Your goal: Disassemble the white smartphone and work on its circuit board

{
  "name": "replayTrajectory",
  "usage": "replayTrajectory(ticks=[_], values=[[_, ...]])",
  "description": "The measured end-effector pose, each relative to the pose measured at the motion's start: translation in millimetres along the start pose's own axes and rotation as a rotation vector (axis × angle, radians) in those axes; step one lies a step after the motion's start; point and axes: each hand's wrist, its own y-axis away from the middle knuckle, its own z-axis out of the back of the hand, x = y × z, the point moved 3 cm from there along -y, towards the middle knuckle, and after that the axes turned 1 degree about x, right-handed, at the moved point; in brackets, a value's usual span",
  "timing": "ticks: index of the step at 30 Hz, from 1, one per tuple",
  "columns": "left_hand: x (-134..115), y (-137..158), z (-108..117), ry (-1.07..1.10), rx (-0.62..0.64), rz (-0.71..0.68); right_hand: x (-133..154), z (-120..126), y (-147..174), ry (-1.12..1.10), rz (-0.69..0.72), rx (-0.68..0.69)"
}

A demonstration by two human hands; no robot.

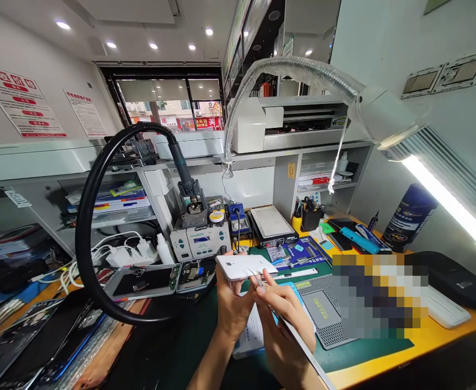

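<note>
My left hand (233, 309) is closed around a white smartphone (242, 266), holding it up, tilted, with its pale side with a small dark camera-like spot upward. Close beside it, my right hand (282, 314) grips a long slim metal tool (298, 338) whose shaft runs down toward the bottom right. Its tip is at the near edge of the phone, where the right fingertips also sit. Whether the tip is inside the seam I cannot tell. Below the hands lies a pale blue-white item (248, 333), partly covered, on the green mat (201, 346).
Left of my hands are opened devices (146, 281) and a black hose (81, 233) arching from a hot-air station (199, 241). Behind stands a flat heating plate (272, 222). A grey perforated pad (323, 309) lies right. A lit lamp (445, 200) hangs overhead at right.
</note>
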Motion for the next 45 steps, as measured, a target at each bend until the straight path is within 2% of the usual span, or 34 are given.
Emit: replayTrajectory(ticks=[4, 12, 16, 28, 37, 41, 45], values=[[1, 1, -1, -0.010, 0.094, 0.013, -4, 0, 6, 0.010, -0.004, 0.016], [3, 3, 3, -0.106, -0.022, -0.075, -5, -2, 9, 0.005, -0.059, 0.002], [-4, 4, 0, -0.089, -0.006, -0.084, -2, 0, 2, -0.015, -0.108, -0.001], [-10, 4, -3, -0.064, -0.002, -0.083, 6, 0, -3, -0.070, -0.110, 0.038], [-10, 2, -5, -0.067, -0.061, -0.035, 11, 1, -4, 0.025, -0.073, 0.042], [-7, -1, -2, -0.030, -0.012, -0.003, 8, 0, 1, 0.002, -0.081, 0.026], [-2, -7, 3, 0.044, -0.016, 0.066, 10, 14, -1, 0.039, -0.125, -0.031]])
